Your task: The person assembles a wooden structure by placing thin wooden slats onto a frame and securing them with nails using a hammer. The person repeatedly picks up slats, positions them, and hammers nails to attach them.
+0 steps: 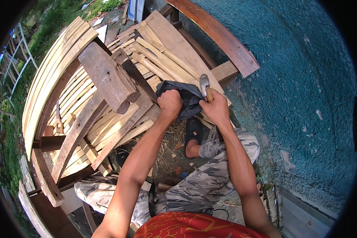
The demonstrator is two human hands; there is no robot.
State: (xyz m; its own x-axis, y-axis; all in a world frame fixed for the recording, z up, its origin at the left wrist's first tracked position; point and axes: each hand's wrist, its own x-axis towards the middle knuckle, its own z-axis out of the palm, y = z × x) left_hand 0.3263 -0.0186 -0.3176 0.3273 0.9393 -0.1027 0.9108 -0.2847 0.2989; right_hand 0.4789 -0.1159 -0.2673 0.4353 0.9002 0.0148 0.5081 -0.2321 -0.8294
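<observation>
A black plastic bag [189, 102] hangs crumpled between my two hands, above the ground in front of my knees. My left hand [171, 104] is closed in a fist around the bag's left side. In my right hand [215, 109] is a claw hammer [204, 83], its metal head pointing up and away from me and its wooden handle under my fingers. That hand also seems to pinch the bag's right edge. Folds of the bag hide whatever it may contain.
Stacked wooden strips [162, 65] lie ahead. A thick weathered wood block [107, 77] rests on a timber frame [77, 135] to the left, near a handsaw [59, 126]. A blue wall [297, 87] rises on the right, beside a reddish-brown board [222, 35]. Shavings [168, 152] litter the ground.
</observation>
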